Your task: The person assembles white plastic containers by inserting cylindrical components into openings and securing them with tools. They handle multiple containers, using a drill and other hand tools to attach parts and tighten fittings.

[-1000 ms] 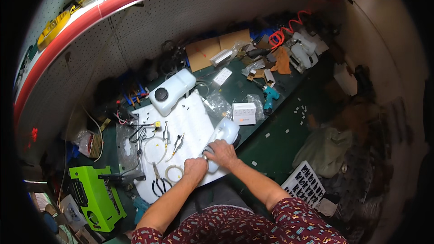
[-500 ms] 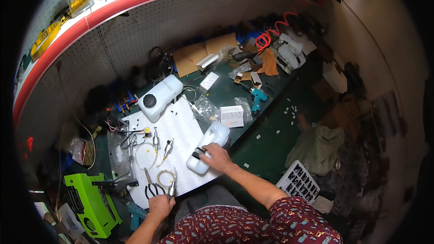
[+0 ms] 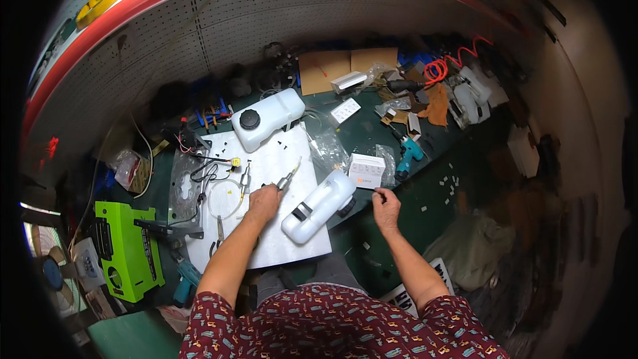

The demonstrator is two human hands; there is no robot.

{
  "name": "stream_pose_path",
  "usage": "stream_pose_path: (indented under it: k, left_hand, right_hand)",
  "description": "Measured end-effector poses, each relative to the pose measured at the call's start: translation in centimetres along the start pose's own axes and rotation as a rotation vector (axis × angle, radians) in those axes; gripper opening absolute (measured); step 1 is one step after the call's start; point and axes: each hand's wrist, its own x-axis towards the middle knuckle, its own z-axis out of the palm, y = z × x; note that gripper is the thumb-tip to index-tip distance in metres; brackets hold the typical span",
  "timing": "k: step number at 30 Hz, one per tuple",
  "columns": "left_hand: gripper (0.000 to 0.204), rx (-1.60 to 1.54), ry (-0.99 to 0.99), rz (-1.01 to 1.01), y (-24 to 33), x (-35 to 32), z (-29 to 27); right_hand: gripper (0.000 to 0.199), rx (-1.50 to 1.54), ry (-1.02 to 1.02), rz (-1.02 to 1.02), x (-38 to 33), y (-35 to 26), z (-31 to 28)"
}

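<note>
Left hand (image 3: 263, 202) gripped a slim tool (image 3: 287, 177) over the white sheet (image 3: 292, 242). Right hand (image 3: 386, 207) rested near a small box (image 3: 367, 171), white bottle (image 3: 319, 205) between.

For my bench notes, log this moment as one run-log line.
left hand: grips screwdriver over white sheet | right hand: empty, on green bench by small white box | white tank: lying between hands
</note>
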Motion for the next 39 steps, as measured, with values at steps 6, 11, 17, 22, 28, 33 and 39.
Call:
stream_pose_path:
  k: [6, 11, 17, 22, 28, 33, 39]
  left_hand:
    - [0.041, -0.096, -0.021, -0.153, 2.6, 3.3, 3.0]
    - [0.045, -0.124, 0.106, -0.207, -0.6, 4.7, 7.2]
    - [0.044, 0.052, 0.072, -0.378, 4.9, 4.6, 4.2]
    - [0.037, 0.074, 0.153, -0.315, 6.7, 7.3, 5.6]
    - [0.036, -0.178, 0.274, -0.278, 5.8, 7.0, 5.3]
    - [0.032, -0.552, 0.481, -0.070, 11.4, 2.5, -0.3]
    - [0.023, -1.018, 0.337, -0.032, 19.4, -0.4, -4.6]
  right_hand:
    - [0.029, -0.197, -0.121, -0.011, 9.5, 10.9, -0.9]
    - [0.036, -0.381, -0.368, 0.031, 15.8, 12.4, 1.9]
    - [0.035, -0.537, -0.453, -0.004, 18.4, 13.6, 3.4]
    - [0.025, -0.551, -0.519, -0.055, 19.8, 15.8, 4.1]
    - [0.018, 0.052, -0.319, 0.046, 21.8, 13.6, -0.9]
    - [0.022, 0.573, -0.379, 0.320, 20.8, -1.6, -4.2]
    - [0.027, 0.651, -0.554, 0.158, 18.9, -8.5, 0.2]
